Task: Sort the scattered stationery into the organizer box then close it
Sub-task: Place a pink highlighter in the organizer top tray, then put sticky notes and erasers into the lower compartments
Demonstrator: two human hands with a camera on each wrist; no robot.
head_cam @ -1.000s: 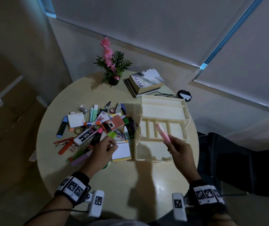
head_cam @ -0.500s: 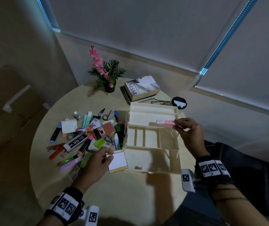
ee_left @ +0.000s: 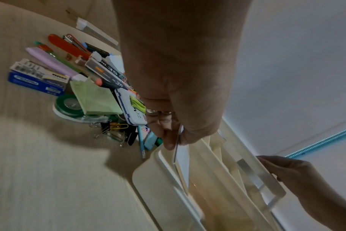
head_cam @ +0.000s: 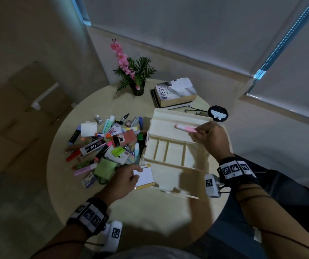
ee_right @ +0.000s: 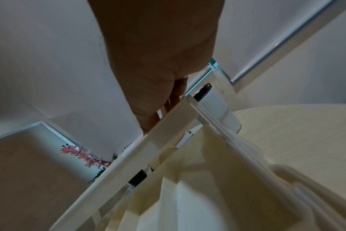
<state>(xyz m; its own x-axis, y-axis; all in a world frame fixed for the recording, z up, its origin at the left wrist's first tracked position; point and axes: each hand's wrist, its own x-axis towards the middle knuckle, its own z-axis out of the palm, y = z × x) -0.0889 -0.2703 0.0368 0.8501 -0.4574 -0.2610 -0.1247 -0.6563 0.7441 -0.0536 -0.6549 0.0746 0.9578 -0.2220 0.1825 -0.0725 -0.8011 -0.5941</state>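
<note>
My right hand (head_cam: 212, 138) pinches one end of a pink highlighter (head_cam: 185, 128), which lies level over the long far tray of the open cream organizer box (head_cam: 176, 184); I cannot tell whether it touches the tray floor. My left hand (head_cam: 124, 177) grips the corner of a white notepad with a yellow edge (head_cam: 145, 177), just beside the box's near left corner. Left of that sits the heap of loose stationery (head_cam: 108, 144): pens, markers, a green sticky-note pad (ee_left: 95, 98), a staple box (ee_left: 105, 73), paper clips (ee_left: 111, 129). Farther back on the round table (head_cam: 150, 217) stand a potted pink flower (head_cam: 131, 75) and a stack of books (head_cam: 174, 94).
</note>
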